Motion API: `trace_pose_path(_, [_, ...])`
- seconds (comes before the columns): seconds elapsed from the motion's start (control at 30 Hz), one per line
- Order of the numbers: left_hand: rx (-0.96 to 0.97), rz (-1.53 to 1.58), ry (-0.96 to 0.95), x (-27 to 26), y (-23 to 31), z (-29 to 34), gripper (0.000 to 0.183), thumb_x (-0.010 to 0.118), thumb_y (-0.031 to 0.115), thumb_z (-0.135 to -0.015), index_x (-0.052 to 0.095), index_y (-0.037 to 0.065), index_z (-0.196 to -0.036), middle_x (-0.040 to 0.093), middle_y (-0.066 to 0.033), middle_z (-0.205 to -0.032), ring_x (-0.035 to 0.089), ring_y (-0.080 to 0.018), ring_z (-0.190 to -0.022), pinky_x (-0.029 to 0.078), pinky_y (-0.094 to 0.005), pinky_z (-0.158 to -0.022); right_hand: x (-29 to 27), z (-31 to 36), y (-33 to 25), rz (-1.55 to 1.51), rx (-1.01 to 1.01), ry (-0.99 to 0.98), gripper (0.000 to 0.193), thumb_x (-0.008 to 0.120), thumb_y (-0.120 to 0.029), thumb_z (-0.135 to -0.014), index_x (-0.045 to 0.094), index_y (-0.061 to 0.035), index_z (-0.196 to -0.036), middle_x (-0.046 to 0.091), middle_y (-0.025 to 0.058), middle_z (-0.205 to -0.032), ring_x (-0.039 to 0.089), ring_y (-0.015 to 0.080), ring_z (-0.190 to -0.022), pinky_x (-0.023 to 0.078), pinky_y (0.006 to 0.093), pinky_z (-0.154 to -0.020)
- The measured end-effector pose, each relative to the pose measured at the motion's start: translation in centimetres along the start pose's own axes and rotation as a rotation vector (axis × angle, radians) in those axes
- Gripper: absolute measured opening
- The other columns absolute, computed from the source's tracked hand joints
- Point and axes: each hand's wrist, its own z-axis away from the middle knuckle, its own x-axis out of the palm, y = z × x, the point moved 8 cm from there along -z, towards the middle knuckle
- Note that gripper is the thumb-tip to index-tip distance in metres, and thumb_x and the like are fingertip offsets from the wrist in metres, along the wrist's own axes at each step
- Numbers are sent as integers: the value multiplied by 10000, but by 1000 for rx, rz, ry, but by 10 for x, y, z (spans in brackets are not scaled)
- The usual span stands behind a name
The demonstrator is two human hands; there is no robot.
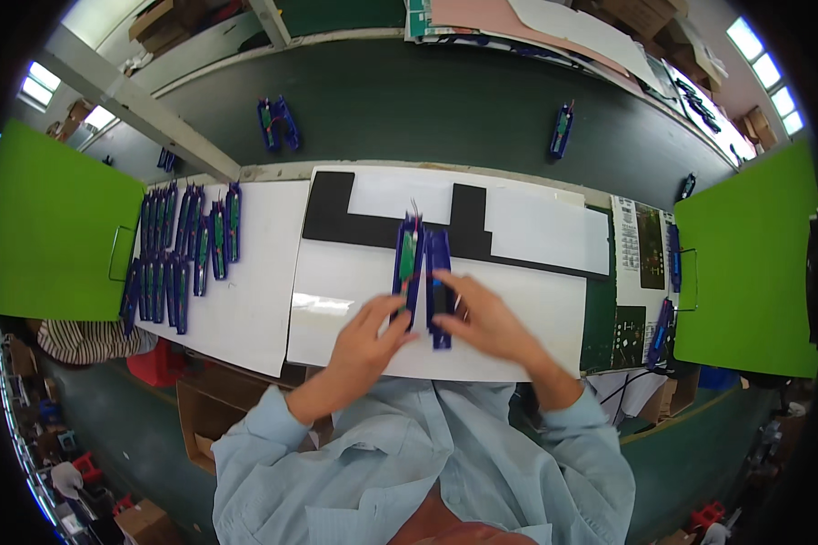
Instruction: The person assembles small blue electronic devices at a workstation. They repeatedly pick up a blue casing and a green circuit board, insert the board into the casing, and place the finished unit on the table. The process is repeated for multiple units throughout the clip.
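Two hands, left hand (pixel 370 329) fingers apparently pinching green-board blue holder (pixel 408 259), right hand (pixel 487 322) fingers gripping second blue holder (pixel 438 286)

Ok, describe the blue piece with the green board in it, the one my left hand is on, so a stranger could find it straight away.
Start at the white sheet with the black shape across its top, mid-bench. At its centre two long blue housings lie side by side; take the left housing, touched by the left hand. It alone shows a green board inside, while the right housing under the right hand looks dark.
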Motion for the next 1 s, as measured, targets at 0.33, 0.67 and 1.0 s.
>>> trace_pose_path(0.33, [66, -152, 272, 72, -123, -196, 399, 771, 125, -927, 660, 37, -1300, 625, -138, -1418, 651, -353, -1192, 544, -438, -1009, -141, -197, 106, -218, 25, 371, 710, 793, -182, -944, 459, -19, -1549, 672, 182, -1175, 726, 245, -854, 602, 353, -781])
trace_pose_path(0.67, [30, 206, 24, 90, -43, -56, 266, 701, 54, -957, 703, 60, -1222, 650, -132, -1377, 619, -353, -1233, 482, -468, -1083, -269, -154, 194, 802, 248, 764, 510, 800, -213, -926, 624, -53, -1378, 561, 219, -1495, 595, 453, -1270, 493, 516, -1077])
trace_pose_path(1.0, [-608, 970, 271, 89, -60, -9, 533, 654, 163, -1080, 424, 49, -1547, 649, -175, -1390, 689, -249, -1181, 574, -347, -930, -108, -65, 40, 76, -247, 478, 84, 753, 4, -919, 690, -29, -963, 694, 136, -1101, 677, 274, -1037, 529, 372, -942])
